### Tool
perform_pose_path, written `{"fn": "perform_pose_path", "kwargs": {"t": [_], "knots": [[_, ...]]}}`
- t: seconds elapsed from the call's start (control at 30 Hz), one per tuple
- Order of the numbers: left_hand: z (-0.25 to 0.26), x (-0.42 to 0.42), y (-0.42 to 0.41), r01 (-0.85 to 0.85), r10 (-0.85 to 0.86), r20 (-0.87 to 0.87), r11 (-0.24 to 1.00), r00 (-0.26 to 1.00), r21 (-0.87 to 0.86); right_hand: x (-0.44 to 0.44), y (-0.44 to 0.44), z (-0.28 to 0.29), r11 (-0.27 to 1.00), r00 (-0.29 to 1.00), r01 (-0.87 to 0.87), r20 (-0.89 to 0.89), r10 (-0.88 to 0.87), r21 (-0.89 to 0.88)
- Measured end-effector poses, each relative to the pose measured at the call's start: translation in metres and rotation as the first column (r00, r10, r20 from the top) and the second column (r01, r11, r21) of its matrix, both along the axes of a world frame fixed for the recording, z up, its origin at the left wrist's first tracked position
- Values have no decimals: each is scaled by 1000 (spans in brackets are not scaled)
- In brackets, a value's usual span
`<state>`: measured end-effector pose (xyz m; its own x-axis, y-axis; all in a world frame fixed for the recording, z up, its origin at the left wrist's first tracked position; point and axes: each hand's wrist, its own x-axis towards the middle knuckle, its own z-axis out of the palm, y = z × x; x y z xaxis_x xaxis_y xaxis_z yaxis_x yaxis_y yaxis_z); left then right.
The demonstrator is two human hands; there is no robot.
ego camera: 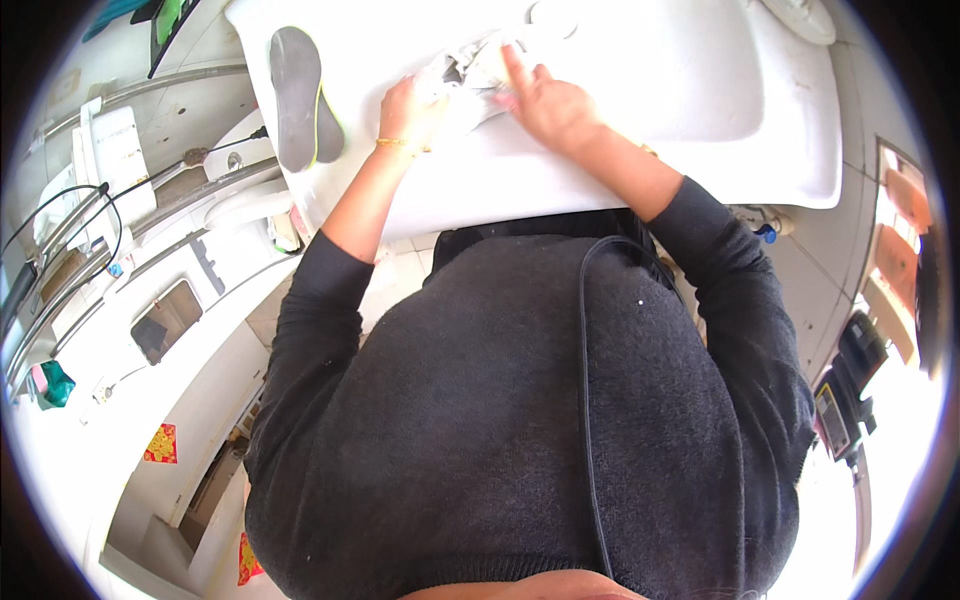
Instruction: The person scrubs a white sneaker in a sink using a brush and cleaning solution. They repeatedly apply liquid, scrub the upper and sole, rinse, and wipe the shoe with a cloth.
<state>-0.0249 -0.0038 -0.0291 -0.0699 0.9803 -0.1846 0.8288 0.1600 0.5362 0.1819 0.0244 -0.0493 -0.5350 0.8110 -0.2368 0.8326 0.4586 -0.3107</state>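
Observation:
A crumpled white and grey piece, which looks like a shoe or cloth (480, 66), lies on the white sink's flat part (525, 176), overexposed in places. My left hand (412, 112) grips its left side with bent fingers; a gold-coloured bracelet is on that wrist. Over its right side is my right hand (551, 105), index finger stretched out along the piece and the other fingers partly curled; whether it pinches the piece is unclear. Left of both hands, a pair of grey insoles (295, 97) with yellow-green edges overlap on the sink's surface.
A round white object (553, 19) sits beyond my hands. To the right is the sink's basin (697, 75), with a white lid-like item (802, 19) at its far corner. A mirror (166, 321), pipes and black cables are at the left; a blue-handled valve (765, 233) is below the right edge.

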Motion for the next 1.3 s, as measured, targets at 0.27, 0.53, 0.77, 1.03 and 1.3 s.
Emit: {"fn": "perform_pose_path", "kwargs": {"t": [0.27,0.53,0.77,1.03,1.3], "knots": [[-11,1,7,-184,181,172,983,968,-4,23,22,5,985,965,-122,218,146,-120],[-16,12,7,-454,437,363,890,823,-42,35,28,-9,995,971,-26,238,3,93],[22,13,6,-251,366,529,927,766,-278,40,11,-11,995,963,-71,254,89,-76],[3,-11,3,-123,251,579,960,776,-252,29,2,10,995,914,-65,396,90,-77],[-21,-20,7,68,25,435,978,900,-197,26,5,2,983,972,-32,225,72,-178]]}}
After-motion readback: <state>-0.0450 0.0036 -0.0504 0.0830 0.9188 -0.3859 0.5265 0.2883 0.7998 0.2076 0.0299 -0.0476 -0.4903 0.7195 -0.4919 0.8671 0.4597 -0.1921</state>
